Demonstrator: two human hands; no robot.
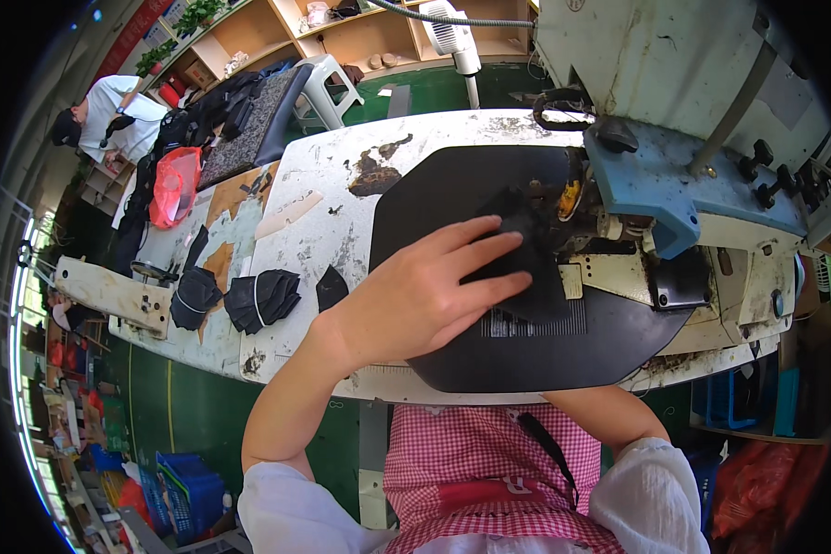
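My left hand (439, 291) reaches across a dark plate (471, 365) on the machine table. Its fingers are stretched and spread, with the tips resting on a black piece of material (535, 291). That piece lies against the head of a blue sewing-type machine (651, 185); its far part is dark and hard to make out. The thumb is hidden. Only my right forearm shows at the table's front edge; the hand itself is out of sight below the plate. Left of my left wrist lies a loose black piece (331, 288), beside a banded black bundle (263, 301).
Another banded black bundle (195, 297) lies further left. A pale machine arm (111, 294) stands at the table's left end. Beyond are a red plastic bag (174, 187), a white stool (328, 88), a fan (452, 42) and a person (125, 120) bending at far left.
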